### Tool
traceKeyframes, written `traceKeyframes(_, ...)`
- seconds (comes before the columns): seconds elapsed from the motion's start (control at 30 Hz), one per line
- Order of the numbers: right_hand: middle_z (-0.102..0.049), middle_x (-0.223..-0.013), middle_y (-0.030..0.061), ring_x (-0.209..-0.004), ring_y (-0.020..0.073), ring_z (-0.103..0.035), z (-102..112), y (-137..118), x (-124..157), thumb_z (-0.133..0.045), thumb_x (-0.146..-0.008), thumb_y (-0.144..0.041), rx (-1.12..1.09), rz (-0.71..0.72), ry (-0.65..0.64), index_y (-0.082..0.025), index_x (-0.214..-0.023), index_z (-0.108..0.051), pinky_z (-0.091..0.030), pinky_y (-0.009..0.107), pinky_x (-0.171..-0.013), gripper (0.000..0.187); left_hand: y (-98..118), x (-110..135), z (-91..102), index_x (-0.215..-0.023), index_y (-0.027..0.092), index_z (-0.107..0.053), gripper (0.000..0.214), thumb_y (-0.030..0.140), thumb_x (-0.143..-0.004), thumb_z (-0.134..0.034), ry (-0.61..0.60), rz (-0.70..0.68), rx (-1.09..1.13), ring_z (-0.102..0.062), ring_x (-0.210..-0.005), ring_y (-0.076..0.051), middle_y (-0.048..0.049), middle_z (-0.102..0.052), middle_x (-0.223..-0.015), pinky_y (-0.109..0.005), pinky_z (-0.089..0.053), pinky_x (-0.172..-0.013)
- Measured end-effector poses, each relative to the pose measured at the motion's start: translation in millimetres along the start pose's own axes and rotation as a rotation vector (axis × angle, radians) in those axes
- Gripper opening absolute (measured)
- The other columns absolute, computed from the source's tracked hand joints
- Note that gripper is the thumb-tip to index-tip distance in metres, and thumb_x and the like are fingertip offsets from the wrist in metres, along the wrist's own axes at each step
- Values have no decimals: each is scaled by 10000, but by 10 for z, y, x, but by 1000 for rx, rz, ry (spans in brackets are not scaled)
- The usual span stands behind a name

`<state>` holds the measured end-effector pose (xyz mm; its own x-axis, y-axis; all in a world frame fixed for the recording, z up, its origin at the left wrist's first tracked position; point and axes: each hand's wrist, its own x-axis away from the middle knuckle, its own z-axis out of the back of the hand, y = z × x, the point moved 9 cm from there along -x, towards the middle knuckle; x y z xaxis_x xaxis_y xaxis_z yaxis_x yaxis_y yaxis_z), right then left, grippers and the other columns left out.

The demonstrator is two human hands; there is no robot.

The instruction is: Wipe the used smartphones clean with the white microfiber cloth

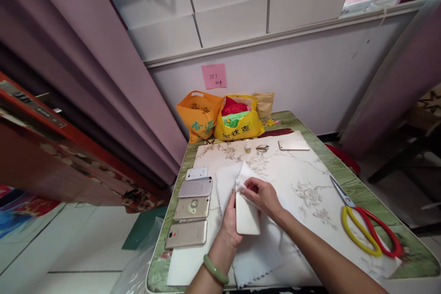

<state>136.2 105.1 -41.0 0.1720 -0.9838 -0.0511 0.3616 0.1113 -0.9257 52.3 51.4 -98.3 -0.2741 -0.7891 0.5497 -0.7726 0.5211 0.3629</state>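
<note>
My left hand (230, 223) grips a white phone (248, 221) along its left side, a green bangle on that wrist. At the phone's upper end, my right hand (263, 195) pinches a white cloth (244, 173) with a zigzag edge and presses it against the surface. More white cloth (253, 257) lies beneath both hands; whether it is a separate piece I cannot tell. To the left several phones lie in a column: a white one (197, 173), a silver one (195, 188), a gold one with a round ring holder (191, 208) and another gold one (186, 234).
Large scissors (365, 227) with red and yellow handles lie on the right. A gold phone (294, 145), small bottle (247, 147) and dark metal clip-like item (262, 148) sit farther back. An orange bag (198, 117), yellow bag (237, 131) and brown pouch (264, 105) stand by the wall.
</note>
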Motion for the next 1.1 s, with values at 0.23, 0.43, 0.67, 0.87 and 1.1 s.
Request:
traceKeyframes(0.23, -658, -700, -16, -656, 151, -570, -133, -99, 257, -708, -789, -349, 101, 167, -167, -235, -791, -701, -387, 245, -613, 114, 165, 57, 32, -1116, 116, -692, 498, 516, -826, -633, 22, -33, 7, -717, -871, -293, -114, -763, -870, -410, -542, -847)
traceKeyframes(0.43, -660, -737, 2, -696, 174, -581, -35, -1, 18, -753, -746, -438, 66, 153, -83, -241, -761, -711, -419, 268, -642, 202, 62, 65, 7, -1127, 125, -686, 596, 625, -815, -597, 24, 11, -82, -718, -844, -292, -129, -758, -865, -408, -544, -823)
traceKeyframes(0.67, -650, -931, 30, -865, 197, -595, 41, 79, -235, -690, -782, -489, -169, 172, -25, -223, -919, -637, -470, 300, -788, 304, 221, 220, 31, -1124, 172, -661, 489, 361, -698, -808, -31, -60, -416, -694, -672, -216, -88, -752, -837, -346, -536, -714)
traceKeyframes(0.87, -610, -746, -3, -709, 164, -543, 7, 5, -167, -527, -881, -559, -213, 123, -82, -193, -832, -606, -435, 253, -653, 378, 401, 252, -171, -1129, 120, -678, 485, 429, -764, -754, -137, -170, -740, -635, -668, -159, -88, -726, -815, -257, -487, -649)
traceKeyframes(1.1, -603, -652, -15, -592, 160, -531, 38, 222, -31, -564, -793, -699, -497, -189, 9, -177, -855, -608, -429, 258, -566, 528, 511, 250, -255, -965, 115, -736, 401, 459, -760, -735, -84, -315, -854, -559, -574, -135, -57, -668, -704, -229, -419, -540)
